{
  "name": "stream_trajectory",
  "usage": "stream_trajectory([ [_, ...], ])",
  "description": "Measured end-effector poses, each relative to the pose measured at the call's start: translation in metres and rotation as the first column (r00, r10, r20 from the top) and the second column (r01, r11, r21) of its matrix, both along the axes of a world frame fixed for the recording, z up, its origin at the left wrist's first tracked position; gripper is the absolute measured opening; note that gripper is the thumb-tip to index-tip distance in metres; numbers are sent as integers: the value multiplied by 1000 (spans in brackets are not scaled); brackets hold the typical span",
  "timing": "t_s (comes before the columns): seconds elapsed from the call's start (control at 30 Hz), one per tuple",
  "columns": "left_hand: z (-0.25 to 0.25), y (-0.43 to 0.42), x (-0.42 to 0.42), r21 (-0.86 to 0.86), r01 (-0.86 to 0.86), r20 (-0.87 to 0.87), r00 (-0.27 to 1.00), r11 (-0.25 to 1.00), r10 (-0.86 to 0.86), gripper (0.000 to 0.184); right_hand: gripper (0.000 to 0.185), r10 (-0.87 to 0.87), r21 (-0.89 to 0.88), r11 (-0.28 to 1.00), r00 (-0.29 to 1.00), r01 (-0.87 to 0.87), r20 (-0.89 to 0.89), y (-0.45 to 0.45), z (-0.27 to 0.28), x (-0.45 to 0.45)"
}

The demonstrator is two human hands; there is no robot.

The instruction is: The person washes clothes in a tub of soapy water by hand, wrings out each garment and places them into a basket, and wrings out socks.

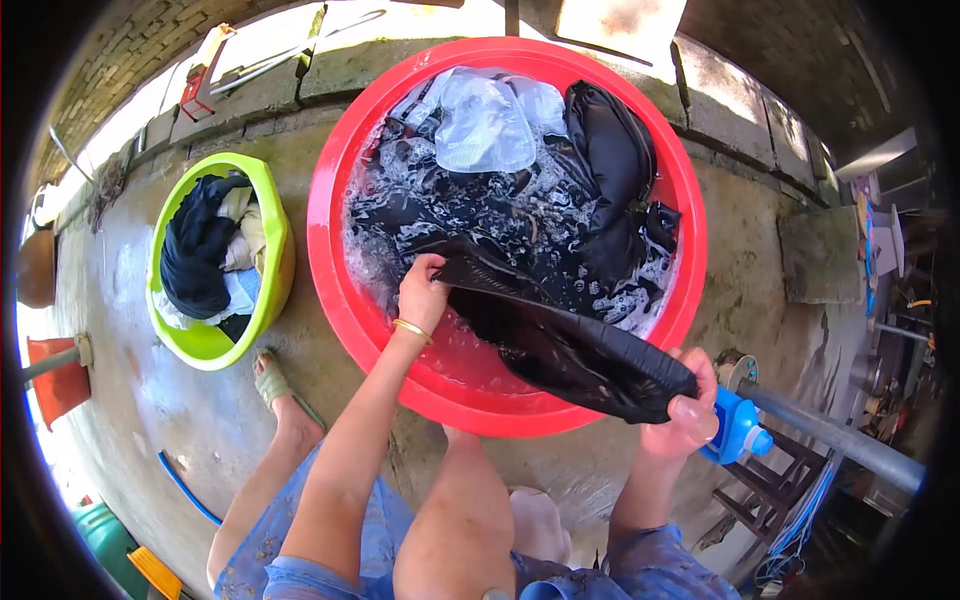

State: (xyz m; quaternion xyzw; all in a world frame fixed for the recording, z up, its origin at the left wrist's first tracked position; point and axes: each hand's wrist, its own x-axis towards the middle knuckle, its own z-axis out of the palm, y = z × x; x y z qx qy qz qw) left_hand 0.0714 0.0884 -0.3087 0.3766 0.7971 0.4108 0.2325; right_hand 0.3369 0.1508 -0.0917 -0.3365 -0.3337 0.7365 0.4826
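Observation:
A large red tub (330, 200) holds soapy water and soaked dark clothes. Stretched over its near side is a wet black garment (570, 345), one edge pulled taut between my hands; its exact kind cannot be made out. My left hand (424, 296), with a gold bangle at the wrist, pinches the garment's left end. At the other end, my right hand (684, 410) grips it over the tub's near right rim. Farther back in the water lie a whitish wet cloth (485, 125) and a puffy black garment (612, 150).
A lime-green basin (270, 210) of clothes stands left of the tub. On the right are a blue bottle (735, 425), a metal pipe (840, 435) and a dark wooden stool (770, 490). A stone ledge (350, 75) runs behind. The concrete floor (120, 400) looks wet.

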Motion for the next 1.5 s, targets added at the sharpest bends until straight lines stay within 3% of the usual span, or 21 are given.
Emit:
stream_trajectory([
  [0.03,1,0,-1,-49,-154,467,870,987,159,26,21,-4,-13,1000,1000,5,26,3,-7,8],
  [0.07,2,1,-1,-164,-259,812,513,952,279,22,21,-7,-13,1000,1000,7,25,6,-21,15],
  [0.13,48,5,-2,-142,-399,961,164,906,223,18,20,-177,27,983,900,181,400,7,-56,32],
  [0.27,62,-5,-22,-108,-395,946,240,912,216,22,19,-167,214,977,648,7,743,5,-137,28],
  [0.33,50,-13,-32,30,32,394,918,999,-41,33,19,-203,332,912,438,-242,876,-5,-171,7],
  [0.37,49,-16,-35,-75,193,43,981,978,-190,42,18,-186,325,883,381,-340,906,-10,-182,-5],
  [0.5,76,-31,-51,-492,550,-193,687,675,-700,55,24,-26,200,926,474,-321,880,-11,-237,3],
  [0.6,82,-51,-61,-530,586,-391,471,612,-790,59,27,-18,-73,994,809,76,588,-2,-211,22],
  [0.7,78,-55,-74,-593,565,-405,406,573,-819,60,24,47,-74,997,820,-6,571,1,-146,25],
  [0.77,92,-48,-74,-559,530,-516,380,638,-768,59,33,40,226,753,387,-618,921,-5,-98,8],
  [0.87,148,-30,-73,-532,538,-442,482,654,-757,57,60,44,-172,531,-176,-829,983,-5,-67,0],
  [1.0,184,-29,-62,-407,577,-418,571,708,-706,54,62,24,-40,611,-32,-790,999,11,-85,10],
  [1.07,180,-27,-50,-376,578,-289,670,724,-684,52,59,278,49,906,678,-420,681,1,-77,-11],
  [1.13,150,-28,-21,18,551,41,833,834,-552,55,69,393,-24,849,601,-528,696,-15,-60,-33],
  [1.2,141,-28,24,19,550,311,791,835,-528,65,77,486,-113,872,868,-476,98,-40,-65,-67],
  [1.27,156,-14,30,-15,573,554,687,819,-470,81,81,445,-40,887,826,-461,346,-41,-93,-68],
  [1.3,136,-7,31,201,472,831,382,858,-405,92,85,356,41,888,739,-459,571,-39,-107,-70],
  [1.33,127,-14,35,193,483,933,180,854,-312,98,81,231,75,948,829,-310,509,-36,-116,-78],
  [1.4,92,-19,41,31,640,765,480,768,-430,101,73,121,143,921,616,-362,778,-27,-149,-77],
  [1.47,81,-12,35,-250,644,634,673,723,-381,95,66,145,106,945,690,-308,709,-31,-210,-83],
  [1.5,96,-8,32,-424,610,471,780,669,-412,90,63,93,165,903,556,-396,826,-31,-216,-88],
])
